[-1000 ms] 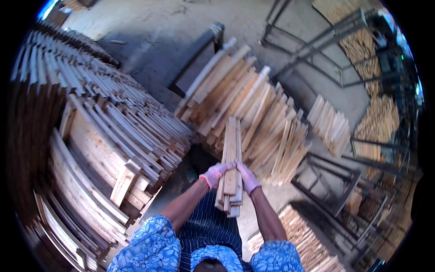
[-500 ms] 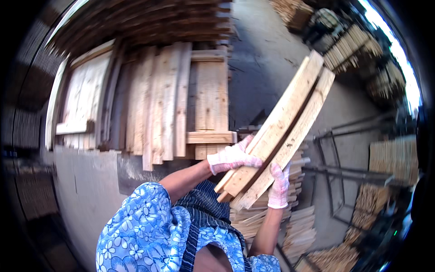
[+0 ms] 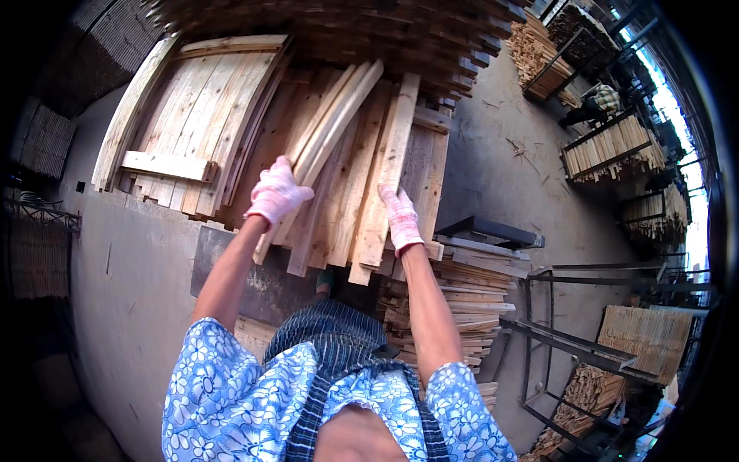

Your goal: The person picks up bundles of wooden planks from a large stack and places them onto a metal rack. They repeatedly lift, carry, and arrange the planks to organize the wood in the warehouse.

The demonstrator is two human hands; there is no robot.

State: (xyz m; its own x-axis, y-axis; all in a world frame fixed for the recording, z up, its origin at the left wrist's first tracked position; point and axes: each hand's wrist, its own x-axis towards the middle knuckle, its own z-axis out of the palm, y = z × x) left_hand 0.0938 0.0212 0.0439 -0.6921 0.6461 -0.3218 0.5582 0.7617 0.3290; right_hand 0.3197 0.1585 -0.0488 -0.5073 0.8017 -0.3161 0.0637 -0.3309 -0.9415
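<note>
My left hand (image 3: 279, 192), in a pale pink knit glove, is closed around a pair of narrow wooden boards (image 3: 342, 112) that lie tilted over a pile of planks. Its thumb points right across them. In the same kind of glove, my right hand (image 3: 400, 217) grips the right edge of a long light plank (image 3: 402, 131), its fingertips on the upper face. More loose planks (image 3: 350, 189) lie side by side between my hands. Under and right of that plank is a wooden panel (image 3: 425, 158); another panel (image 3: 192, 100) with a crosspiece is at the left.
Dark stacked timber (image 3: 331, 31) rises behind the planks. Close by my right arm stands a stack of wood strips (image 3: 473, 285), with a black metal frame (image 3: 577, 350) beyond it. Bundled wood (image 3: 612, 150) and a person (image 3: 604, 98) are at the far right.
The boards I held up at the right are now down on the plank pile. Both hands have moved left and apart, and the view has shifted.
</note>
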